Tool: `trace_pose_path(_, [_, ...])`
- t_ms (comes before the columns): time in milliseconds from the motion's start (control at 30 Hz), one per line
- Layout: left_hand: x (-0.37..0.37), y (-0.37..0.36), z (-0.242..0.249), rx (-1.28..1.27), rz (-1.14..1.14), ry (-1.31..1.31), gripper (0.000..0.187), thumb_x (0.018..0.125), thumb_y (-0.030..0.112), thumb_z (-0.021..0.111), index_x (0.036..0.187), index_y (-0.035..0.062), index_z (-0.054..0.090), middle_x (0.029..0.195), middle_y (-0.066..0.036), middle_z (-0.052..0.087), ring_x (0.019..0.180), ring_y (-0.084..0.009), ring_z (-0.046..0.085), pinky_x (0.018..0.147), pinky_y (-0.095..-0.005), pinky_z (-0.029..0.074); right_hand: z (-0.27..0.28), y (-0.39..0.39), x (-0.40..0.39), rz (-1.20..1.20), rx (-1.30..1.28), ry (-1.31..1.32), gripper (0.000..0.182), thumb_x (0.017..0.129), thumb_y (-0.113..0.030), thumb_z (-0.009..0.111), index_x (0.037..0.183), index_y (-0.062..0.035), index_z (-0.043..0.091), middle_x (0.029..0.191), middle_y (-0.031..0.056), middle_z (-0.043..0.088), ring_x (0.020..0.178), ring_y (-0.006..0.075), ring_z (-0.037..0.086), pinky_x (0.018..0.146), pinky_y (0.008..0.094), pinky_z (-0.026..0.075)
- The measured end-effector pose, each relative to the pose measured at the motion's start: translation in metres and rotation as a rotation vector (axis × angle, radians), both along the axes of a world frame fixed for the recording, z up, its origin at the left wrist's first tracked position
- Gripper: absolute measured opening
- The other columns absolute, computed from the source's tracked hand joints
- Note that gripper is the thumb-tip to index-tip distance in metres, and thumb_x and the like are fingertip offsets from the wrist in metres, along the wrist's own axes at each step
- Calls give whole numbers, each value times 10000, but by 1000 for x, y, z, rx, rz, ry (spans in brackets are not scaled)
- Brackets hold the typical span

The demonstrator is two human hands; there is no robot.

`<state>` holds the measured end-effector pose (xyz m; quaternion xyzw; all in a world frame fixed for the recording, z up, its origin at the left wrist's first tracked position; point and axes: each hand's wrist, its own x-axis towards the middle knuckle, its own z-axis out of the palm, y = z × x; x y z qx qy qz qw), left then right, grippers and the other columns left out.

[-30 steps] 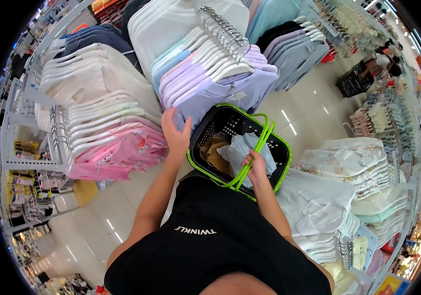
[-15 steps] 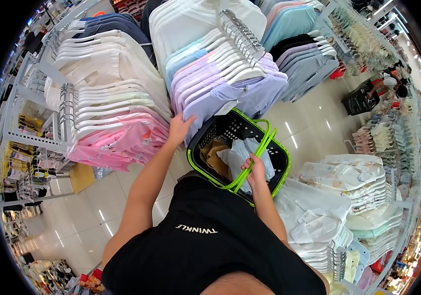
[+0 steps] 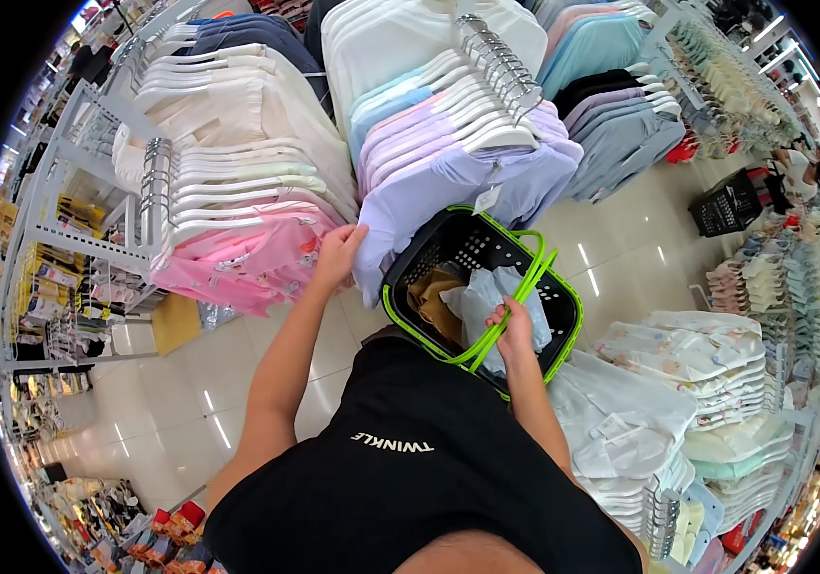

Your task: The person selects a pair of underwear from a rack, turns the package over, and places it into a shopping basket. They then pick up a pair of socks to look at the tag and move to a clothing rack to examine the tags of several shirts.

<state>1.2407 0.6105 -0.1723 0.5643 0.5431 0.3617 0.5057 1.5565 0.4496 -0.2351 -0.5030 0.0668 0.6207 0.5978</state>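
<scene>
My left hand pinches the sleeve edge of a lavender long-sleeved top, the front one on a rack of white hangers. The sleeve is spread out toward the hand, and a white tag hangs on the top. My right hand is closed around the green handles of a black shopping basket. Inside the basket lie a brown paper-like item and a pale grey-blue plastic bag. The basket's far rim is close beneath the lavender top.
Pink printed tops hang just left of my left hand. White folded-over garments hang to the right of the basket. Further right, a person is near another black basket on the tiled floor.
My left hand now holds the lavender sleeve out to the left, more spread than before. The view has shifted slightly; my right hand keeps its grip on the basket handles.
</scene>
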Motion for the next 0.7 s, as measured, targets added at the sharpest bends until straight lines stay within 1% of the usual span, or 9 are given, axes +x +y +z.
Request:
trace_pose_path(133, [-4, 7, 24, 109, 45, -4, 298, 931, 249, 595, 873, -39, 645, 744, 43, 557, 701, -43, 465, 615, -223, 389, 2, 1, -2, 8, 2, 12, 163, 882, -130, 558, 946, -106, 411, 683, 43, 439, 538, 165, 422, 530, 348, 414])
trace_pose_path(267, [-21, 14, 17, 135, 106, 26, 293, 931, 252, 598, 859, -28, 647, 737, 51, 550, 686, -42, 457, 607, -215, 381, -1, 2, -2, -6, 11, 31, 182, 866, -125, 572, 959, -92, 419, 681, 46, 451, 535, 164, 439, 526, 351, 427])
trace_pose_path(367, [-32, 15, 9, 127, 160, -67, 270, 924, 244, 611, 849, -13, 651, 726, 52, 538, 667, -42, 441, 588, -214, 367, -3, 2, -1, 4, 21, 12, 181, 868, -128, 573, 955, -99, 416, 681, 45, 451, 535, 164, 439, 523, 351, 427])
trace_pose_path(467, [-41, 13, 10, 103, 115, -69, 245, 915, 232, 624, 847, -2, 658, 749, 37, 581, 680, -43, 495, 599, -216, 399, -6, 4, 0, 4, 21, 16, 181, 868, -129, 574, 951, -104, 415, 680, 44, 451, 534, 165, 439, 522, 352, 428])
trace_pose_path(533, [-31, -2, 36, -103, -21, -83, 229, 857, 216, 678, 882, -11, 666, 773, -8, 635, 728, -52, 571, 635, -221, 449, -6, 5, 1, 3, 24, 20, 183, 869, -130, 577, 947, -106, 412, 674, 43, 449, 528, 166, 436, 520, 353, 428])
trace_pose_path(567, [-31, -5, 40, -104, -18, -85, 229, 857, 216, 678, 882, -11, 666, 773, -8, 635, 728, -52, 571, 635, -221, 449, -5, 5, 1, 6, 23, 19, 183, 869, -130, 577, 947, -106, 412, 674, 43, 449, 528, 166, 436, 520, 353, 428])
trace_pose_path(633, [-33, -10, 43, -34, -340, 377, 310, 794, 238, 704, 987, -1, 669, 859, -75, 687, 779, -146, 644, 691, -312, 500, -4, 5, 1, 14, 1, 14, 149, 883, -126, 555, 932, -119, 414, 674, 36, 447, 538, 158, 433, 534, 339, 417])
trace_pose_path(667, [-37, -10, 33, -36, -336, 376, 310, 794, 238, 704, 987, -1, 669, 859, -75, 687, 779, -146, 644, 691, -312, 500, -3, 5, 0, 18, -1, 13, 149, 883, -126, 555, 932, -119, 414, 674, 36, 447, 538, 158, 433, 534, 339, 417])
trace_pose_path(700, [-42, -9, 14, -163, -384, 520, 349, 772, 250, 712, 1009, -2, 664, 861, -114, 687, 780, -185, 655, 705, -330, 502, -2, 6, 1, 18, 6, 18, 149, 883, -128, 555, 929, -119, 413, 671, 36, 446, 532, 157, 431, 534, 339, 418])
